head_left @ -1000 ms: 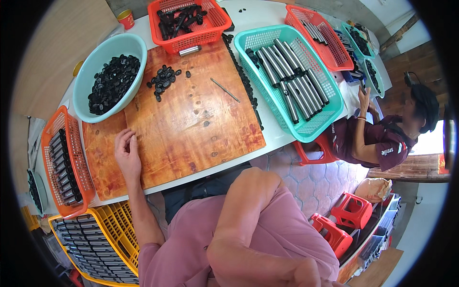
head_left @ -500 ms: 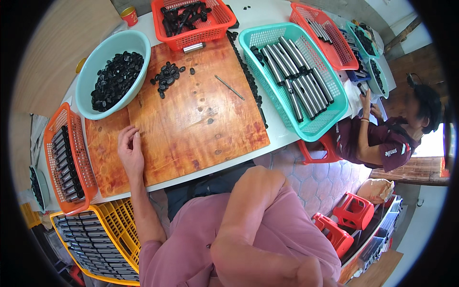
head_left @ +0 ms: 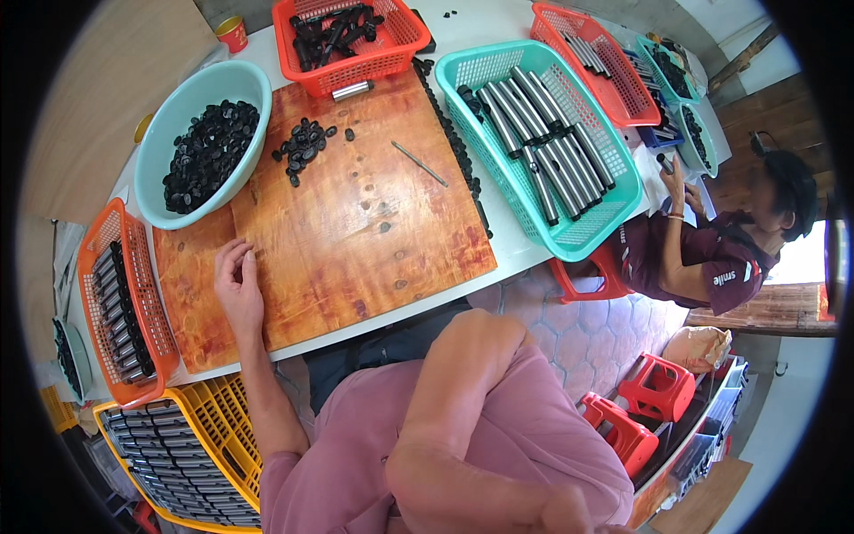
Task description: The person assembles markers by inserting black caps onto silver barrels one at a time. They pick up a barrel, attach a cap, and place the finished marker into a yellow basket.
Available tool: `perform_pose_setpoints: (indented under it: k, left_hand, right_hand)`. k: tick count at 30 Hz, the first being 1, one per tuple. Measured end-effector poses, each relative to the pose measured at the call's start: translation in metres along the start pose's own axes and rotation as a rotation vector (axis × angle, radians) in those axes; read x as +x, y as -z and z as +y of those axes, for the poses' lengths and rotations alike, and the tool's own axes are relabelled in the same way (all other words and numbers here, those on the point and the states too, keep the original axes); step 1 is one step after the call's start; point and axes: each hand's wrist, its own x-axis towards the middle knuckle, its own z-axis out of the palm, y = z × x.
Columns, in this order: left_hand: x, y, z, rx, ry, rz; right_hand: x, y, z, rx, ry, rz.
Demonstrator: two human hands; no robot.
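Observation:
My left hand (head_left: 238,283) rests on the left part of a stained wooden board (head_left: 356,258). Its fingers are loosely curled, and I see nothing in them. Further up the board lies a small pile of black oval caps (head_left: 304,147), with one cap (head_left: 350,135) apart from it. A thin metal rod (head_left: 419,164) lies slantwise right of the pile. My right arm is folded in front of my pink shirt, so that my right hand (head_left: 534,509) is raised near the lower edge of the view. Its fingers are mostly out of sight.
A pale green basin (head_left: 153,169) of black caps stands behind my left hand. Baskets of metal tubes include a turquoise one (head_left: 569,238) at right and an orange one (head_left: 162,334) at left. A red basket (head_left: 356,69) holds black parts. A co-worker (head_left: 712,258) sits at right.
The whole view has shifted a little, so the table things appear slightly further left. My left hand stays on the board, and my right arm keeps its folded pose.

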Motion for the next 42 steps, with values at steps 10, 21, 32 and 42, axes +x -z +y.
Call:
perform_pose_setpoints:
  k: [10,21,32,42]
  left_hand:
    - [0.002,0.0,0.003,0.017,-0.012,-0.013]
    - [0.001,0.001,0.008,0.074,-0.058,0.018]
    - [0.0,0.001,0.019,0.048,-0.036,0.045]
    - [0.001,0.001,0.015,0.066,-0.041,0.026]
  right_hand:
    - [0.003,-0.014,0.011,-0.055,0.033,0.145]
    - [0.027,0.015,0.045,0.096,0.205,0.01]
    - [-0.036,0.134,0.111,-0.628,-0.348,-0.486]
    - [-0.085,0.158,0.103,-0.653,-0.693,-0.645]
